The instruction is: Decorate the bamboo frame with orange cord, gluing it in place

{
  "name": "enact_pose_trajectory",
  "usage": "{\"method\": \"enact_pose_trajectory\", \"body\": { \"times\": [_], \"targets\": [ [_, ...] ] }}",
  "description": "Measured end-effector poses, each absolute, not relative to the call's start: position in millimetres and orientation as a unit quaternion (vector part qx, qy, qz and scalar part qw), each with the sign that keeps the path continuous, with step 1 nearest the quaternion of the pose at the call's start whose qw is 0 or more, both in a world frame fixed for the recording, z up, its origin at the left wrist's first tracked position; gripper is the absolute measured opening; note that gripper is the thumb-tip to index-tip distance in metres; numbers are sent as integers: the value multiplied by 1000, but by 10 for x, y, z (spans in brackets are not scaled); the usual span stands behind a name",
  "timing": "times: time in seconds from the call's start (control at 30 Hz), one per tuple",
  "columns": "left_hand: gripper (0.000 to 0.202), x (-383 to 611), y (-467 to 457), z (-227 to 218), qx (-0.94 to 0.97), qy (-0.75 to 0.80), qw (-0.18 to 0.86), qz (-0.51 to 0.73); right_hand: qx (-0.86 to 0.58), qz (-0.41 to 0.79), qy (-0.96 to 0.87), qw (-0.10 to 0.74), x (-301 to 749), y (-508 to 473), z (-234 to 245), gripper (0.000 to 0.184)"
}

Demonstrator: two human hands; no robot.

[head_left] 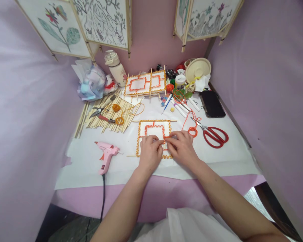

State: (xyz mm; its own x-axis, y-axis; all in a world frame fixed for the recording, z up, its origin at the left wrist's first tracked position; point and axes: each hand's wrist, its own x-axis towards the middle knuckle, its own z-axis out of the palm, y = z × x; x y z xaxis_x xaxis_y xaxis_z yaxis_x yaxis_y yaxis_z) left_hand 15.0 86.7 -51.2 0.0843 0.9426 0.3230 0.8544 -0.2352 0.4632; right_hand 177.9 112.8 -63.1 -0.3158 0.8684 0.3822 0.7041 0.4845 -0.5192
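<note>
Yarn is pinched in my left hand and right hand, lower centre, apparently for fixing onto the panel. Next likely calls for steady pressure.

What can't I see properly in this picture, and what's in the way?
All in the head view:
Part of the yarn-trimmed frame: covered by the left hand and right hand.
Whether either hand pinches the orange yarn: too small to tell.
Top of the flower picture at upper right: cut off by the top edge.
End of the glue gun's cord: lost low down, near the left arm.
</note>
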Motion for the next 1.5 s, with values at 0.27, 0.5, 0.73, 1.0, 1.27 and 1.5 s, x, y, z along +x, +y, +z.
{"method": "enact_pose_trajectory", "body": {
  "times": [0.27, 0.5, 0.73, 1.0, 1.27, 1.5],
  "targets": [
    [23, 126, 882, -542, 715, 628, 71, 297, -492, 131, -802, 312, 1785, 1129, -623, 18],
    [36, 135, 880, -536, 725, 624, 61, 285, -496, 139, -792, 327, 1789, 1116, -606, 19],
    [37, 150, 883, -564, 732, 621, 64, 272, -491, 135, -797, 325, 1776, 1118, -628, 19],
    [36, 148, 884, -570, 735, 619, 64, 269, -495, 134, -798, 318, 1775, 1130, -637, 20],
    [32, 143, 901, -548, 731, 622, 64, 274, -495, 136, -800, 312, 1780, 1121, -629, 19],
    [30, 122, 873, -543, 719, 624, 59, 302, -500, 136, -787, 334, 1791, 1106, -613, 17]
  ]
}}
